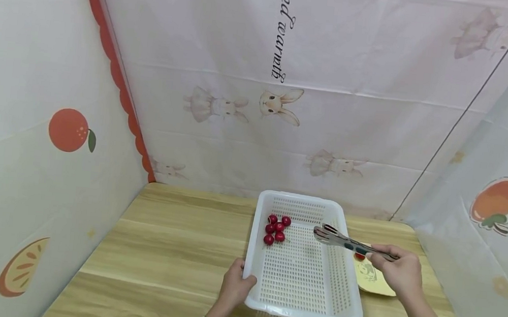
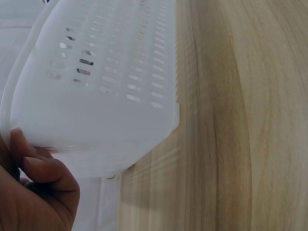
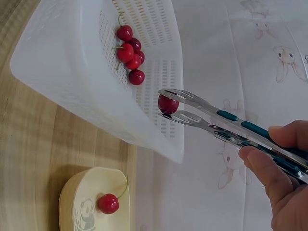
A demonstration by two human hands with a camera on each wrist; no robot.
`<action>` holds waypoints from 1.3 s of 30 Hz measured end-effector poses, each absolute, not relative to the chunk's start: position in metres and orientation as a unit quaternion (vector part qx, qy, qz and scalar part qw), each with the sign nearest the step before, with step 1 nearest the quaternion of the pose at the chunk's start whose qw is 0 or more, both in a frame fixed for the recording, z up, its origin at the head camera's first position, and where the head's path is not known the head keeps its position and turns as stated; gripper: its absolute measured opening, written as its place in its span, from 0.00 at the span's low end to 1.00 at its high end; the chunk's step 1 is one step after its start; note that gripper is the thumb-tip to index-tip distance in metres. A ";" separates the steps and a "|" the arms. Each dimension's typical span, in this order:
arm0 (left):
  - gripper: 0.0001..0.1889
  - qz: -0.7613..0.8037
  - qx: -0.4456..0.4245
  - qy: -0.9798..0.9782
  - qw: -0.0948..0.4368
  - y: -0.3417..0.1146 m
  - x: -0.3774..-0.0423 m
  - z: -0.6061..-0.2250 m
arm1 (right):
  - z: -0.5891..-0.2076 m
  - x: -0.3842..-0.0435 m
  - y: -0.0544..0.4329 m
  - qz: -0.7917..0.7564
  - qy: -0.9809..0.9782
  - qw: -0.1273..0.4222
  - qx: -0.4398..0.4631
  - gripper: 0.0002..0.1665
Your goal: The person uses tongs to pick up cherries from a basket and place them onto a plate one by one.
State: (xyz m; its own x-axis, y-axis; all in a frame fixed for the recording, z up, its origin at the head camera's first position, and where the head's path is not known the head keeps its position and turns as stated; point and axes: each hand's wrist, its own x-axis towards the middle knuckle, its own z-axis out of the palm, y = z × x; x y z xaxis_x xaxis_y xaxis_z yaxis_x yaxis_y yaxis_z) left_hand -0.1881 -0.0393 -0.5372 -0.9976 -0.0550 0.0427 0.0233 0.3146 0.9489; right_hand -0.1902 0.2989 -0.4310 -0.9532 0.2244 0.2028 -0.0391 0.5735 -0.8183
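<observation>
A white perforated plastic basket (image 1: 300, 314) stands on the wooden table, with several red cherries (image 1: 279, 227) grouped at its far left. My left hand (image 1: 234, 285) grips the basket's rim near the front left corner, and the left wrist view shows curled fingers (image 2: 48, 171) against its outer wall. In my right hand (image 1: 404, 272) is a pair of metal tongs (image 1: 351, 245) with dark teal grips, held over the basket's right side. Between the tong tips a dark red cherry (image 3: 168, 104) is pinched, clear in the right wrist view.
Right of the basket sits a pale yellow panda-printed dish or box (image 1: 379, 285), bearing one stemmed cherry (image 3: 108, 203). Printed cloth walls (image 1: 235, 162) close off the back and both sides. Bare wood table (image 1: 157, 256) extends to the left.
</observation>
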 end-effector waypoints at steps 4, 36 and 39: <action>0.13 -0.586 0.007 -0.809 0.033 -0.040 -0.188 -0.536 | -0.429 -0.186 0.306 0.459 -0.871 0.165 -0.062 0.17; 0.14 -0.591 0.010 -0.807 0.017 -0.040 -0.189 -0.536 | -0.436 -0.156 0.358 0.534 -0.804 0.174 -0.194 0.10; 0.14 -0.589 0.015 -0.808 0.015 -0.040 -0.190 -0.536 | -0.440 -0.156 0.361 0.538 -0.797 0.184 -0.203 0.12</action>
State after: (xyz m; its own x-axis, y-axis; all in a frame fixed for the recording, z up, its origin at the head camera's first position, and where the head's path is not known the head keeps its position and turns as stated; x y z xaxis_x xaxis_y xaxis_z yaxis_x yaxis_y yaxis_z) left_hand -0.1898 -0.0402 -0.5355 -0.9991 -0.0422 0.0055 -0.0077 0.3063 0.9519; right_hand -0.1563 0.3608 -0.4399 -0.8498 0.5218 0.0747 0.1264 0.3393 -0.9321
